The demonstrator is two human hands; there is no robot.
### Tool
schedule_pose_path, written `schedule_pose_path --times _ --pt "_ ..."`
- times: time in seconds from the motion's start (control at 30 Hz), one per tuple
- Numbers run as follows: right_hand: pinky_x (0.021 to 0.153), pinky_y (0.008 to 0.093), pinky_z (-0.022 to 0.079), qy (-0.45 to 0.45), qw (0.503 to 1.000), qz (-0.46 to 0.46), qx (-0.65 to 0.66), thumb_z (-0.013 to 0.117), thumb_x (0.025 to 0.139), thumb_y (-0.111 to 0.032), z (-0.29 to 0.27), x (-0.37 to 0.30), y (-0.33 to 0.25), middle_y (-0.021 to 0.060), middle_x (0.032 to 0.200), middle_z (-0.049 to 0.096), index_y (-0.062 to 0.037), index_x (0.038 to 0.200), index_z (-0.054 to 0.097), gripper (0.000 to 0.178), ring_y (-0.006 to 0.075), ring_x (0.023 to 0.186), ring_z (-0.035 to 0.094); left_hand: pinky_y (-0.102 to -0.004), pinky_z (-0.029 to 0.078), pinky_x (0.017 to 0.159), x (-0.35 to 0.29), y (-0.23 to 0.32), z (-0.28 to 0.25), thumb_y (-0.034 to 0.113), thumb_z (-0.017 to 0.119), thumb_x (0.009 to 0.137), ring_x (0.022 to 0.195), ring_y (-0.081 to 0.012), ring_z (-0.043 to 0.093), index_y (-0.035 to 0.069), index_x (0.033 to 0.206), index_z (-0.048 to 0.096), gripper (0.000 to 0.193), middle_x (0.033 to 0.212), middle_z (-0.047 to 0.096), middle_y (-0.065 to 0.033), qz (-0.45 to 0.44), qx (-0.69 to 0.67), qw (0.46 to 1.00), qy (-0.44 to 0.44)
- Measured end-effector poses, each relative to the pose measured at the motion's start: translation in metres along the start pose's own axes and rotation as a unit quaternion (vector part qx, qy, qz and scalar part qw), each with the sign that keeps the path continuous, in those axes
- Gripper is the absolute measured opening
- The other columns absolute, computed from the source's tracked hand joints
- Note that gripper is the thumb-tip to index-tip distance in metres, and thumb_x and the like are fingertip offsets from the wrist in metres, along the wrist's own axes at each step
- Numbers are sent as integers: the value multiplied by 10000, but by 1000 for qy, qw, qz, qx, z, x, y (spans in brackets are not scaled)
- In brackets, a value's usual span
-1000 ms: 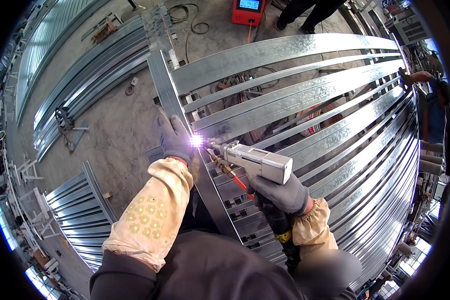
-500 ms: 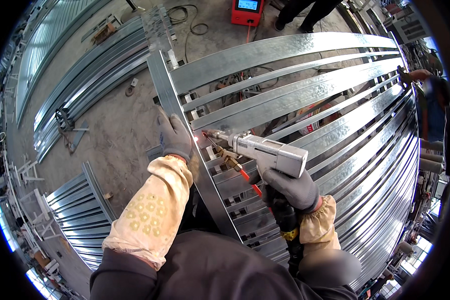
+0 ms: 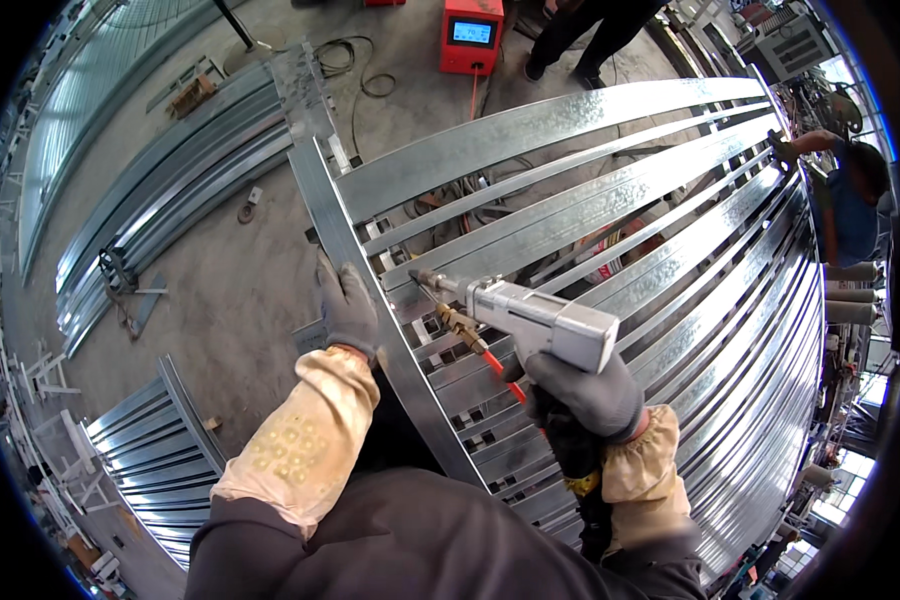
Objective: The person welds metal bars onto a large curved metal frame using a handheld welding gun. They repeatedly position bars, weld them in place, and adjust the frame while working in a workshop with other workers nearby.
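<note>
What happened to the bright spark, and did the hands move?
The spark went out. The right hand drew the welding gun back, its tip lifted off the joint. The left hand stayed pressed on the steel frame rail.

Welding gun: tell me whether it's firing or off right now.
Off, as far as shows: no spark or glow at the tip of the welding gun, which the right hand holds just above the galvanized frame.

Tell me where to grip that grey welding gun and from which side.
Grip the welding gun by the handle under its rear end, coming from below and behind, as the right hand does now. The boxy body lies level, nozzle pointing left at the frame rail where the left hand rests; hose and cable hang below the handle.
</note>
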State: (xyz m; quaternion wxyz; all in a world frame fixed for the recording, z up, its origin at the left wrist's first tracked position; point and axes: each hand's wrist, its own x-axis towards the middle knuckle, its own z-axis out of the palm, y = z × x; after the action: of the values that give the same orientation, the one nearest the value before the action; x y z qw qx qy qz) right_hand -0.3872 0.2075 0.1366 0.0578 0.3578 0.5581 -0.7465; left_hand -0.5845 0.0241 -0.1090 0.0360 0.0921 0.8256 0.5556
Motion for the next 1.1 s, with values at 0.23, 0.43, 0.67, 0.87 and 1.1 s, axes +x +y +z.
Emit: schedule_pose_path --times 0.23,0.43,0.67,0.87,1.1 --pt "542 241 458 14 998 59 -6 735 885 -151 24 13 14 20 779 650 13 1246 623 412 71 620 591 -340 529 828 -82 95 -78 185 484 1051 933 -211 652 -27 1386 497 396 1171 641 -132 7 -80 954 -288" --pt "577 267 503 -9 997 28 -73 686 900 -97 33 23 18 55 866 674 21 1347 547 482 109 669 629 -301 545 714 -80 137 -46 314 465 1077 797 -154 647 2 1395 446 446 1007 647 -83 -410 -313 767 -382" --pt "789 335 533 -16 993 85 -82 711 914 -156 32 35 10 115 1017 692 28 1270 605 415 198 890 665 -298 558 657 -76 142 -36 269 489 1063 765 -161 653 -15 1395 440 440 897 591 -49 -462 -375 738 -317" --pt "818 335 540 -36 993 48 -104 700 927 -163 32 42 15 126 1048 691 22 1280 599 411 213 914 673 -232 547 636 -77 135 -37 198 555 1040 790 -79 609 13 1313 475 340 1002 626 -27 -465 -414 720 -305" --pt "769 333 537 -38 994 56 -89 685 936 -161 32 45 16 113 1019 680 21 1300 583 420 197 858 657 -184 368 554 -85 129 -31 174 575 1036 648 -21 443 24 1235 535 253 868 567 33 -478 -406 730 -272"
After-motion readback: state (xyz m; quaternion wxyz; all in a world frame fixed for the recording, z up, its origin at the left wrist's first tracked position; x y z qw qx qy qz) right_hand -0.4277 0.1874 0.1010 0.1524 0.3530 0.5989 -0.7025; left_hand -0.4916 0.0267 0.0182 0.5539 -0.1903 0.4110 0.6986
